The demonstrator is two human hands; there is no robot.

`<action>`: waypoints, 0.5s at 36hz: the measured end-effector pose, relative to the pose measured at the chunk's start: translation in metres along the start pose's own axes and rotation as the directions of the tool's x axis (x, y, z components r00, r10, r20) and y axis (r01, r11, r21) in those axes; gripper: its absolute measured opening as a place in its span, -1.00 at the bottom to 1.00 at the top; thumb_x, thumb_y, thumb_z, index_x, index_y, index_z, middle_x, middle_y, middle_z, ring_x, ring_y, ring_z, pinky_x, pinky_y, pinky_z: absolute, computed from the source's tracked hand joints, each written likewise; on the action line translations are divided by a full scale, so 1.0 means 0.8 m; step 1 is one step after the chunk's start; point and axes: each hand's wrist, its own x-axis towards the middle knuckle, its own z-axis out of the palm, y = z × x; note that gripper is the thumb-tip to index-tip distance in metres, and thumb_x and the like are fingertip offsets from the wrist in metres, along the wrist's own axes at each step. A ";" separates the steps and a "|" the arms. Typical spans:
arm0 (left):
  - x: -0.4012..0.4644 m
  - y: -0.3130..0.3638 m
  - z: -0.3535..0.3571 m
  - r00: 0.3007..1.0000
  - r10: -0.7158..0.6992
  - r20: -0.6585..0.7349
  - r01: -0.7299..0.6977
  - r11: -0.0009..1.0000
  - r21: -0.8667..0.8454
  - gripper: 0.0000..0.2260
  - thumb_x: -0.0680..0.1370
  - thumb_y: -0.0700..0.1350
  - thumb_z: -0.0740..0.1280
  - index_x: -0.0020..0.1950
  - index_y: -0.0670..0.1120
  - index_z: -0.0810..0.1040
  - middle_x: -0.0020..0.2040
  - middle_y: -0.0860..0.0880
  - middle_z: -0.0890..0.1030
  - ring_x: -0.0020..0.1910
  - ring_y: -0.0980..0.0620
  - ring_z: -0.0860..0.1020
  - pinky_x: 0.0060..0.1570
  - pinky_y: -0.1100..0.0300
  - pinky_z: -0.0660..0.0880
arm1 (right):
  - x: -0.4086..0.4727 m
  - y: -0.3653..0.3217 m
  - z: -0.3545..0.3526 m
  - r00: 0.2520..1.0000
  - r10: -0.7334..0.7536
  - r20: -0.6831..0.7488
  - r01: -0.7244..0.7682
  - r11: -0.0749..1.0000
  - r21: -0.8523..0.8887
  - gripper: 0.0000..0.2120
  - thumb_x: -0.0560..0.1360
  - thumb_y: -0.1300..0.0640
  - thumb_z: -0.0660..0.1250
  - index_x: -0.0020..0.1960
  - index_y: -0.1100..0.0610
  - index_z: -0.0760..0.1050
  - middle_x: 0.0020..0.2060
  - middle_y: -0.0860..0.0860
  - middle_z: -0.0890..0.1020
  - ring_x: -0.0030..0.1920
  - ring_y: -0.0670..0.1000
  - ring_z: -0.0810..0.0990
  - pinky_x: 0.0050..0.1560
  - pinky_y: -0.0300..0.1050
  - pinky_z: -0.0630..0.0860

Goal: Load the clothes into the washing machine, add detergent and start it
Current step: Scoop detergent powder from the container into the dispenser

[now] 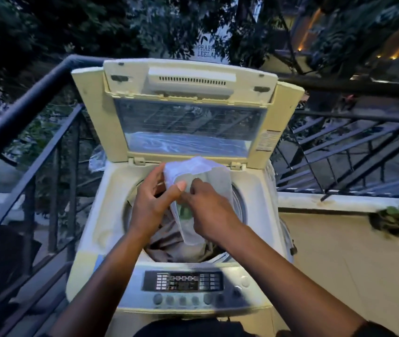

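Dusk on a balcony: both my hands hold a clear plastic bag (199,181) over the open drum of a top-loading washing machine (91,215). My left hand (152,205) grips the bag's upper left edge, thumb pressed across the front and fingers curled behind it. My right hand (208,210) pinches the plastic just beside that thumb, fingers bent onto the bag's face. The bag hangs tilted, its top toward the hinge and its lower end down among the clothes (169,242), a brownish-grey heap already lying inside the drum. Something green shows faintly through the plastic; what it is I cannot tell.

The machine's lid (191,105) stands raised at the back, its window showing a grid of lines. The control panel (184,283) sits nearest to me, a dark display above a row of round buttons (182,300). A dark metal railing (30,98) runs behind and to both sides of the machine, with trees (47,25) beyond it. A leafy plant (398,222) rests on the ledge at right.
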 end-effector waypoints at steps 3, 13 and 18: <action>0.008 0.004 -0.008 1.000 -0.018 0.016 0.018 1.000 -0.008 -0.41 0.38 0.17 0.49 0.38 0.01 0.56 0.26 -0.01 0.69 0.27 0.03 0.64 0.25 0.01 0.56 | 0.011 -0.006 0.002 0.998 -0.016 -0.065 0.017 1.000 0.014 -0.50 0.48 0.30 0.37 0.38 0.01 0.45 0.07 0.11 0.43 0.10 0.20 0.48 -0.27 -0.01 0.23; 0.020 0.002 -0.022 0.997 -0.079 0.004 0.079 0.996 0.032 -0.46 0.32 0.25 0.52 0.25 0.10 0.61 0.18 0.10 0.70 0.21 0.13 0.64 0.29 -0.12 0.56 | 0.025 -0.003 0.012 0.898 0.285 -0.336 -0.152 0.916 0.371 -0.91 0.45 0.13 0.28 -0.07 0.01 0.53 -0.23 -0.01 0.65 -0.20 0.11 0.61 -0.25 0.05 0.54; 0.020 0.003 -0.028 0.995 -0.100 0.013 0.099 0.994 0.035 -0.59 0.29 0.29 0.52 0.11 0.37 0.60 0.12 0.21 0.70 0.15 0.17 0.66 0.20 0.04 0.57 | 0.026 -0.004 0.025 0.946 0.304 -0.111 -0.259 0.917 0.304 -0.91 0.41 0.12 0.24 -0.08 0.02 0.42 -0.21 0.04 0.62 -0.14 0.23 0.58 -0.22 0.10 0.56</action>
